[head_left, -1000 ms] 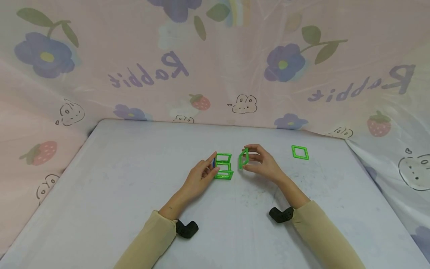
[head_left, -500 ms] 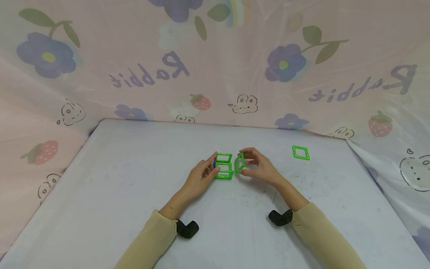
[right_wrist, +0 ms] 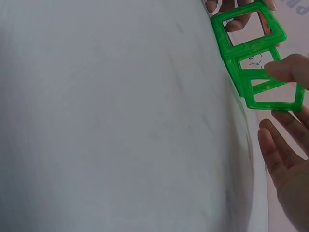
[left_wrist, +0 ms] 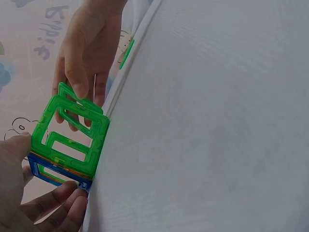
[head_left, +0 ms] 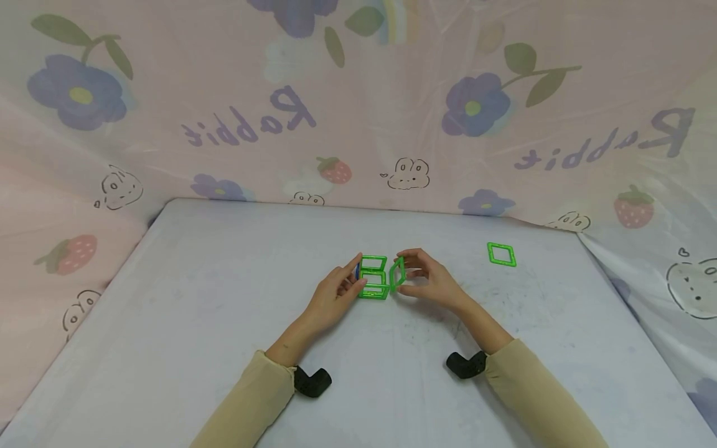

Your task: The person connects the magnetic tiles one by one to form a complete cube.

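An open-framed build of green square magnetic tiles (head_left: pixel 374 272) stands on the white table, with upright tiles at its near and far sides. At its left side is a blue tile (left_wrist: pixel 53 169), which my left hand (head_left: pixel 332 291) grips along with the build's left end. My right hand (head_left: pixel 430 278) pinches another green magnetic tile (right_wrist: pixel 275 105) between thumb and fingers. That tile stands tilted at the build's right side. Its lower edge is at the build's base; whether they touch, I cannot tell.
One loose green square tile (head_left: pixel 490 254) lies flat on the table (head_left: pixel 224 348), farther back to the right. A patterned cloth (head_left: pixel 358 112) hangs behind the table and along its sides. Black devices (head_left: pixel 312 381) are worn at both wrists.
My right hand has brought its green tile leftward and slightly nearer, closing the gap to the build's right side. The left hand has stayed in place on the build.
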Motion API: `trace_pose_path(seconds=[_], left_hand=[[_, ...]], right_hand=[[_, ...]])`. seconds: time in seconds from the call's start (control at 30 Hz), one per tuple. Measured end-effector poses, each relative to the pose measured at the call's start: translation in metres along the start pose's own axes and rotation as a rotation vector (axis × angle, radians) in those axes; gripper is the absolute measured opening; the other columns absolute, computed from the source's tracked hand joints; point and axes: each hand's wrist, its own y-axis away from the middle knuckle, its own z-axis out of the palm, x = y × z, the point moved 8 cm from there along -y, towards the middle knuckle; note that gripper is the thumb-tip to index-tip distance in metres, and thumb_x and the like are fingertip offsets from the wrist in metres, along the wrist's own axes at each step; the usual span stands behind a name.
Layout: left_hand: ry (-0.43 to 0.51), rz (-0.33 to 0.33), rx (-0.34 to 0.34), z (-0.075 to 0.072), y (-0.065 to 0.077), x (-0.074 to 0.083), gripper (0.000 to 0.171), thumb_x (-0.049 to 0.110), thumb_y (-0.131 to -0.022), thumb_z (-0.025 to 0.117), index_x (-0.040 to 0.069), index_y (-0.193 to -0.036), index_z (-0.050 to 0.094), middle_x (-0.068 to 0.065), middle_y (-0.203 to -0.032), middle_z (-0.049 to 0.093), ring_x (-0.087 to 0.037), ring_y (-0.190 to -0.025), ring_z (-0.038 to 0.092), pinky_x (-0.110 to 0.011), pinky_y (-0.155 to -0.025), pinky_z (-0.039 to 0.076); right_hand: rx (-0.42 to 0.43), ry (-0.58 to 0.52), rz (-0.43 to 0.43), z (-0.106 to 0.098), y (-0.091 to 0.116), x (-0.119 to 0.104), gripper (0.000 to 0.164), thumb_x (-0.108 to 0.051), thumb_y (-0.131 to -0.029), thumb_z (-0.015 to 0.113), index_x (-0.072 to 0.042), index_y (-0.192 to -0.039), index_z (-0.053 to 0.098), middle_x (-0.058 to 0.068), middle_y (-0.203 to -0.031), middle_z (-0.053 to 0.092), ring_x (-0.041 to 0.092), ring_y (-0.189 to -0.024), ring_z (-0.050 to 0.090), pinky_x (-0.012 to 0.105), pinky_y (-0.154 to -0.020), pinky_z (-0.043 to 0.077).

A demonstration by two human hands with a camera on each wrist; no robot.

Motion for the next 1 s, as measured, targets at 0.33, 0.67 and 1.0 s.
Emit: trace_pose_path(seconds=[0.33,0.67,1.0], left_hand=[[-0.01,0.005,-0.001,0.0,0.0,0.0,0.053,0.022,-0.098,0.057,0.014,-0.147,0.04,-0.005,-0.095,0.054,-0.011,-0.08,0.049,-0.021,-0.072,0.044],[0.006,-0.001,0.0,0.0,0.0,-0.001,0.052,0.022,-0.098,0.056,0.014,-0.147,0.04,-0.006,-0.095,0.054,-0.011,-0.079,0.049,-0.021,-0.072,0.045],[0.007,-0.004,0.009,0.0,0.0,-0.002,0.052,0.022,-0.097,0.057,0.015,-0.146,0.042,-0.006,-0.095,0.054,-0.012,-0.08,0.05,-0.022,-0.072,0.045]], right_hand=[[-0.028,0.021,0.027,0.01,0.0,-0.006,0.062,0.001,-0.079,0.074,0.002,-0.133,0.044,0.024,-0.131,0.052,0.038,-0.113,0.057,0.052,-0.097,0.044],[-0.068,-0.041,-0.017,0.014,-0.004,0.01,0.065,-0.006,-0.08,0.077,-0.006,-0.136,0.044,0.02,-0.132,0.051,0.035,-0.116,0.057,0.046,-0.099,0.045],[-0.087,-0.02,-0.019,0.017,-0.005,0.009,0.069,-0.005,-0.08,0.076,-0.008,-0.14,0.042,0.017,-0.131,0.053,0.034,-0.119,0.055,0.046,-0.099,0.045]])
